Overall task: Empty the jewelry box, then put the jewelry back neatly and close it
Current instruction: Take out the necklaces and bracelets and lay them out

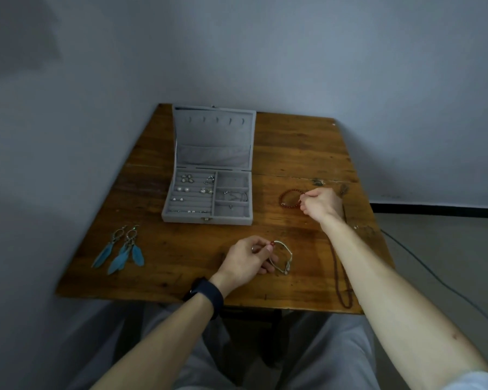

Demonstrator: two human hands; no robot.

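Left hand [245, 256] pinches a pale cord bracelet [289, 253], right hand [320, 204] a red bead bracelet [282, 203]; feather earrings [121, 251] lie left of the open jewelry box [206, 219], necklace [335, 267] beside right forearm.

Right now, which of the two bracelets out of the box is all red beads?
The red bead bracelet pinched by the right hand. The cord bracelet in the left hand is pale, with only one red bead.

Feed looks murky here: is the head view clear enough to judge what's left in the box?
Head view: dim light, dark corners, wide-angle bending at the edges; jewelry box in focus, stud earrings readable, fine chains soft; faint sheen on the table.
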